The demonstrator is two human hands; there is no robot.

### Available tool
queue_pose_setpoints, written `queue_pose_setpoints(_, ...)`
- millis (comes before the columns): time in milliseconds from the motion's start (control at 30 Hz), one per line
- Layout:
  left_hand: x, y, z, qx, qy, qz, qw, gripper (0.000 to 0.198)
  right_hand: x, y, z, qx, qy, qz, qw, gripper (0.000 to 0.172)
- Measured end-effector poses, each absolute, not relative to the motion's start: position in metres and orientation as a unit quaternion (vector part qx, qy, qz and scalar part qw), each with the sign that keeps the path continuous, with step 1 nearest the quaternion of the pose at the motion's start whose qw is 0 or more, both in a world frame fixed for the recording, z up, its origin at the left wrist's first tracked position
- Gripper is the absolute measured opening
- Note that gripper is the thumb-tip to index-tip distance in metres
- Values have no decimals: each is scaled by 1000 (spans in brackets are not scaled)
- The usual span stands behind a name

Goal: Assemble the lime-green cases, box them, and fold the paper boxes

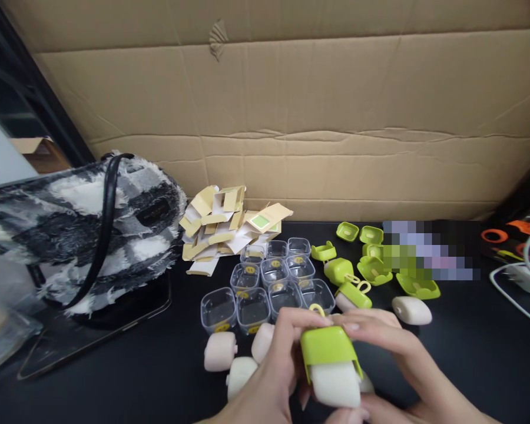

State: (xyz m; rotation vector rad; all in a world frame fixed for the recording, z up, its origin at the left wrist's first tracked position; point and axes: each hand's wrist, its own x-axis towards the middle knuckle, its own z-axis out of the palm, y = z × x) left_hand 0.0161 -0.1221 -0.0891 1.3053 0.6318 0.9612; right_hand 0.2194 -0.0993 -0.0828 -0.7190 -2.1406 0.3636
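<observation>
Low at the front, a lime-green plastic cover [329,346] with a small yellow loop [317,309] sits over a white rounded block [337,384]. My left hand [276,368] is closed around its left side. My right hand [393,347] grips it from the right, fingers on the cover's top and near the block's lower end. Beside my left hand lie loose pale blocks [219,351] with small pegs at their ends. Another pale block [411,310] rests beyond my right hand. Beyond both hands are capped pieces with loops [340,271] and several separate green shells [374,270].
Clear plastic cups [218,309] stand in rows mid-table, with flattened small cartons [221,227] heaped behind. A shaggy black-and-white bag [83,229] is at left. At right are orange-handled scissors [494,236] and a white cable [512,303]. Tall cardboard [291,94] closes off the back.
</observation>
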Motion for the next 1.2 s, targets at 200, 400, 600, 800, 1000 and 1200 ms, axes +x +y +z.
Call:
queue_pose_setpoints(200, 7, -121, -86, 652, 315, 369, 583, 70, 218, -105, -86, -293, -836, 151, 438, 47)
queue_pose_setpoints(400, 7, -117, -98, 699, 320, 357, 531, 67, 218, -102, -87, -265, -851, 155, 427, 43)
queue_pose_setpoints(600, 10, -120, -99, 705, 355, 331, 518, 67, 216, -106, -96, -266, -840, 125, 457, 43)
queue_pose_setpoints(800, 11, -121, -108, 694, 381, 314, 525, 60, 212, -109, -96, -279, -813, 160, 485, 35)
queue_pose_setpoints(1000, 11, -120, -105, 686, 401, 253, 551, 67, 219, -104, -86, -252, -843, 154, 449, 42)
queue_pose_setpoints(1200, 13, -118, -91, 690, 407, 240, 548, 69, 215, -101, -84, -251, -839, 138, 463, 40)
